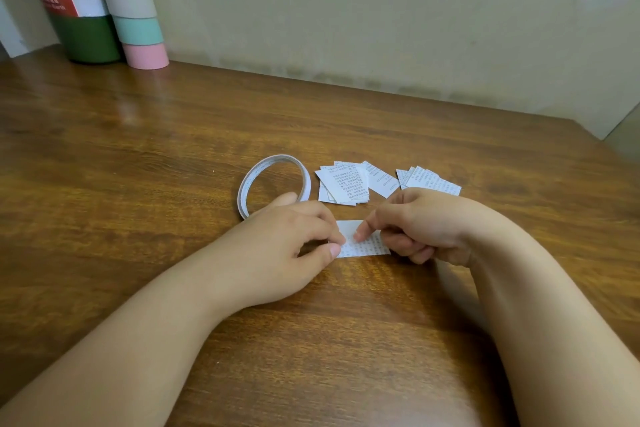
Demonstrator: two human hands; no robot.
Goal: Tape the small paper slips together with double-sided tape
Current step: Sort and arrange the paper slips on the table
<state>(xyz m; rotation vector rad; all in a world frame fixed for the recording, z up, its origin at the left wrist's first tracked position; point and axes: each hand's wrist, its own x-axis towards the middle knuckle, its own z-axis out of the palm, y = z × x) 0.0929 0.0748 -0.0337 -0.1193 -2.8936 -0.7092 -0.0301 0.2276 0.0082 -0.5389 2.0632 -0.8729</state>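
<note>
The smooth brown wooden table (138, 156) lies closest and biggest, and near its middle the left hand (294, 243) pinches the left edge of a small white printed paper slip (363, 246) with thumb and fingers, while the right hand (426, 225) presses one fingertip on it with its other fingers curled in. At 12 o'clock from the hands lie two loose piles of flat printed paper slips (346, 184), so I think most are not joined yet. At 10 o'clock stands the thin white ring of double-sided tape (273, 180).
</note>
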